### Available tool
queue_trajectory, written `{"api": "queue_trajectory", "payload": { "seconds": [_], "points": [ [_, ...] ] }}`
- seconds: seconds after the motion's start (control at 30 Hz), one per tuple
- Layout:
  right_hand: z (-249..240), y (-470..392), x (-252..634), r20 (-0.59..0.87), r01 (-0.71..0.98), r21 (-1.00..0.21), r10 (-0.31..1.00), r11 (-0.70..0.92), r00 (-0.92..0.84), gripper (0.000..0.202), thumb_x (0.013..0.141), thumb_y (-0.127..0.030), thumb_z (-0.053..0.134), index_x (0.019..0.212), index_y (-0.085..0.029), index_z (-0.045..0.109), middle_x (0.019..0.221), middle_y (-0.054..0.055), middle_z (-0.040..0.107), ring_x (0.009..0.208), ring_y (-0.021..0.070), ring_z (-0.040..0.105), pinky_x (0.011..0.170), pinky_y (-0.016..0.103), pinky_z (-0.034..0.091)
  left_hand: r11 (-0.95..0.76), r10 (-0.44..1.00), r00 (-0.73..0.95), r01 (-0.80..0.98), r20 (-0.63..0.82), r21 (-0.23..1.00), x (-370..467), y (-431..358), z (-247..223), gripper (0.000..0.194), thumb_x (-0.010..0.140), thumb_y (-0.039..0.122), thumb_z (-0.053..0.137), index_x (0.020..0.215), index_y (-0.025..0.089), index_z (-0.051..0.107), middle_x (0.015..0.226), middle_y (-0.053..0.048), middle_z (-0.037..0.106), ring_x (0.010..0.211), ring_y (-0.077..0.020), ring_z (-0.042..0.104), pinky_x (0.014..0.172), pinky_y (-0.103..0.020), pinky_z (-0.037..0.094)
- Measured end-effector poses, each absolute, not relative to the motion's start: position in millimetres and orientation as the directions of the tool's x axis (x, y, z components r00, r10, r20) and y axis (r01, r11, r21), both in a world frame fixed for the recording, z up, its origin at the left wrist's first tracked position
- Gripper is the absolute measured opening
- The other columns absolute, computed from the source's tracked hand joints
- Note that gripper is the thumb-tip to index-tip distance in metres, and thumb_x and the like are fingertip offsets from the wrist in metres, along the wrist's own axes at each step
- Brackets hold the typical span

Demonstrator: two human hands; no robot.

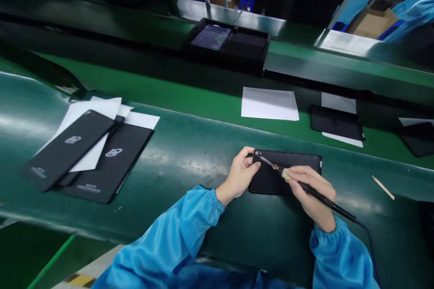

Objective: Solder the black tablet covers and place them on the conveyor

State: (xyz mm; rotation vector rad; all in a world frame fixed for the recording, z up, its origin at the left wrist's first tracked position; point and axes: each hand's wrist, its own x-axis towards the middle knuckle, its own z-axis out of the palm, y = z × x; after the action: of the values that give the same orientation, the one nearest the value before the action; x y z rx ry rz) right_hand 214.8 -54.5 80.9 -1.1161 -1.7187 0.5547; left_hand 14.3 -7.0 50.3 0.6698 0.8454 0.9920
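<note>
A black tablet back cover (281,180) lies on the green bench in front of me, its inner side up. My left hand (240,175) grips its upper left corner between thumb and fingers. In my right hand (313,194) is a black soldering iron (317,195) with a cable trailing to the lower right. The iron's metal tip reaches a small part in the cover's upper left corner, close to my left thumb; whether it touches is too small to tell.
Black covers (115,162) and white sheets (140,119) are stacked on the left. Behind, a green belt (203,99) bears a sheet (269,104) and dark covers (335,122). A black tray (251,45) holds a lit screen. A thin stick (383,187) lies right. People in blue stand beyond.
</note>
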Motion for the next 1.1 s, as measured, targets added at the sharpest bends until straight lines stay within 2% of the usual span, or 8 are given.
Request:
{"api": "queue_trajectory", "payload": {
  "seconds": [0.33,0.57,0.8,1.0,1.1],
  "points": [
    [94,-50,220,0.477,0.395,-0.794,0.877,0.461,-0.065,0.017,0.088,-0.014,0.067,0.101,-0.022,0.075,0.096,0.008,0.071,0.086,0.0228,0.069,0.073,0.036,0.058,0.397,0.910,0.301,-0.429,-0.286,0.812,14,-7,51,0.034,0.075,0.028,0.075,0.098,0.022,0.051,0.077,0.001,0.072,0.060,-0.0118,0.065,0.059,-0.023,0.051],
    [110,-39,217,0.449,0.415,-0.784,0.883,0.461,-0.133,0.012,0.089,-0.014,0.067,0.095,-0.021,0.076,0.096,0.007,0.071,0.085,0.0207,0.069,0.075,0.033,0.057,0.398,0.909,0.301,-0.429,-0.286,0.811,12,-8,51,0.035,0.074,0.029,0.077,0.098,0.021,0.052,0.077,0.001,0.071,0.064,-0.0129,0.066,0.063,-0.024,0.051],
    [111,-32,217,0.403,0.412,-0.803,0.902,0.430,-0.155,0.009,0.090,-0.017,0.068,0.092,-0.021,0.076,0.092,0.007,0.072,0.085,0.0212,0.069,0.073,0.033,0.057,0.398,0.909,0.306,-0.436,-0.283,0.807,12,-7,53,0.035,0.074,0.028,0.076,0.098,0.021,0.051,0.077,0.000,0.072,0.061,-0.0110,0.064,0.059,-0.022,0.049],
    [120,-38,223,0.455,0.364,-0.816,0.887,0.449,-0.076,0.013,0.088,-0.013,0.068,0.096,-0.020,0.076,0.094,0.008,0.071,0.082,0.0218,0.068,0.069,0.035,0.057,0.387,0.915,0.291,-0.433,-0.280,0.814,11,-7,52,0.034,0.075,0.028,0.075,0.098,0.019,0.051,0.077,0.000,0.072,0.063,-0.0113,0.066,0.061,-0.022,0.051],
    [119,-37,223,0.437,0.385,-0.812,0.894,0.438,-0.097,0.012,0.089,-0.013,0.068,0.094,-0.021,0.075,0.093,0.007,0.071,0.083,0.0211,0.068,0.070,0.034,0.057,0.391,0.913,0.292,-0.435,-0.284,0.811,11,-7,52,0.035,0.075,0.028,0.076,0.098,0.019,0.050,0.077,0.000,0.072,0.063,-0.0114,0.065,0.062,-0.022,0.052]
  ]
}}
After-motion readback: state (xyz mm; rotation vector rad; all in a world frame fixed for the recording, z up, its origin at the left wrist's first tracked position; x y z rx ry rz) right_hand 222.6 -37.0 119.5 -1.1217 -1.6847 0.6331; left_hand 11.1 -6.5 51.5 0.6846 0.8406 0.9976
